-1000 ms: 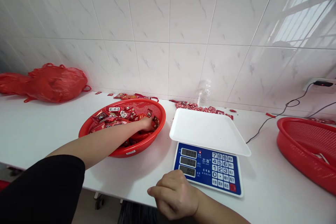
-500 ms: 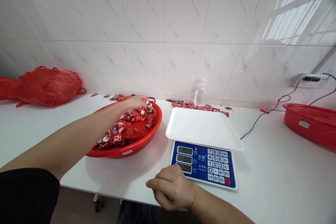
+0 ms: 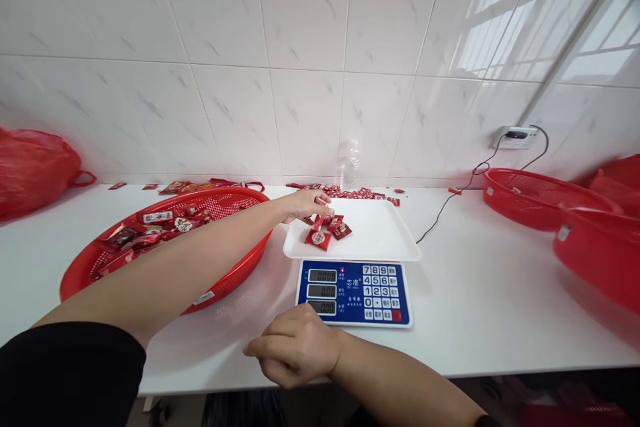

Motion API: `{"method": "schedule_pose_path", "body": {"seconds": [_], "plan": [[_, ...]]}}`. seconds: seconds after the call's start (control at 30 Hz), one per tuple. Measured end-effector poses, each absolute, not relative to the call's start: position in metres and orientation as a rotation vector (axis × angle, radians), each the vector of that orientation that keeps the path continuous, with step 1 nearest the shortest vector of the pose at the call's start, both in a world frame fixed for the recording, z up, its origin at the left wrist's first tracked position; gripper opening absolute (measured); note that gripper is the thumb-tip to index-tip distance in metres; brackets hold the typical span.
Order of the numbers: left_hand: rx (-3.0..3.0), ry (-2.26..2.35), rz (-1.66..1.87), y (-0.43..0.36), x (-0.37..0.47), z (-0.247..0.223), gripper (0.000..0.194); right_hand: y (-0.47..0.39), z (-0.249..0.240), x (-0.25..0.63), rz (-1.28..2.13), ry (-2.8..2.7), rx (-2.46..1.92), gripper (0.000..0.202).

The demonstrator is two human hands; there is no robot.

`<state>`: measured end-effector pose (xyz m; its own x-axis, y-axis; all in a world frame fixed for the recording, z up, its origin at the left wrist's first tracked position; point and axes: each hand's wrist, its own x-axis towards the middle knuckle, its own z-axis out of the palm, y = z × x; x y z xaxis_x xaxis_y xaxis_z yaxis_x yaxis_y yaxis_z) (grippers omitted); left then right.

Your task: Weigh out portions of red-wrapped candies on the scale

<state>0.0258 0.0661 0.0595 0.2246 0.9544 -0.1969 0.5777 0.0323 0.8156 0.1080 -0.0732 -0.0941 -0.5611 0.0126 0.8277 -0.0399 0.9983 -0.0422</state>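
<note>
My left hand (image 3: 306, 205) is over the left side of the scale's white tray (image 3: 383, 230). Its fingers are closed round small red wrapped packets (image 3: 321, 220), and a few more red packets (image 3: 318, 239) lie on the tray just below. Part of the grip is hidden behind the fingers. Under the tray is the scale's blue keypad panel (image 3: 353, 293), its displays showing zeros. My right hand (image 3: 297, 347) is closed in a loose fist at the front, near the panel's lower left corner, and no object shows in it.
A red plastic basket (image 3: 255, 260) of packets stands left, under my left forearm. Along the wall are loose packets (image 3: 370, 193) and a clear bottle (image 3: 350, 167). Red baskets (image 3: 530, 210) stand right; a black cable (image 3: 445, 207) runs to the scale. A red bag (image 3: 35, 170) lies far left.
My left hand has moved right, from inside the red basket to above the scale tray, with red packets now on the tray. The view has turned right; my right fist keeps its shape.
</note>
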Motion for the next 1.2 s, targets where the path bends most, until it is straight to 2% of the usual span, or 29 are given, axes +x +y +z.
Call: {"method": "schedule_pose_path", "body": {"seconds": [0.3,0.43,0.6,0.7,0.8,0.9,1.07,1.2], "plan": [[1.977,1.612,0.455,0.069,0.018,0.06,0.052,-0.071,-0.098,0.108,0.04,-2.293,0.002,0.029],[2.369,1.485,0.318,0.067,0.015,0.05,0.048,-0.071,-0.101,0.107,0.057,-2.286,0.014,0.03],[2.521,1.406,-0.045,0.064,0.014,0.04,0.059,-0.071,-0.102,0.106,0.054,-2.278,0.012,0.03],[2.483,1.467,-0.036,0.063,0.014,0.038,0.066,-0.07,-0.102,0.106,0.052,-2.291,0.009,0.031],[2.45,1.54,-0.007,0.059,0.018,0.031,0.084,-0.07,-0.102,0.106,0.062,-2.27,0.01,0.03],[2.435,1.512,-0.133,0.055,0.022,0.022,0.092,-0.071,-0.101,0.108,0.06,-2.275,0.026,0.03],[2.436,1.515,-0.043,0.058,0.022,0.023,0.087,-0.073,-0.098,0.11,0.033,-2.28,0.068,0.027],[2.495,1.557,0.193,0.066,-0.004,0.038,0.069,-0.077,-0.1,0.111,0.036,-2.324,0.104,0.027]]}}
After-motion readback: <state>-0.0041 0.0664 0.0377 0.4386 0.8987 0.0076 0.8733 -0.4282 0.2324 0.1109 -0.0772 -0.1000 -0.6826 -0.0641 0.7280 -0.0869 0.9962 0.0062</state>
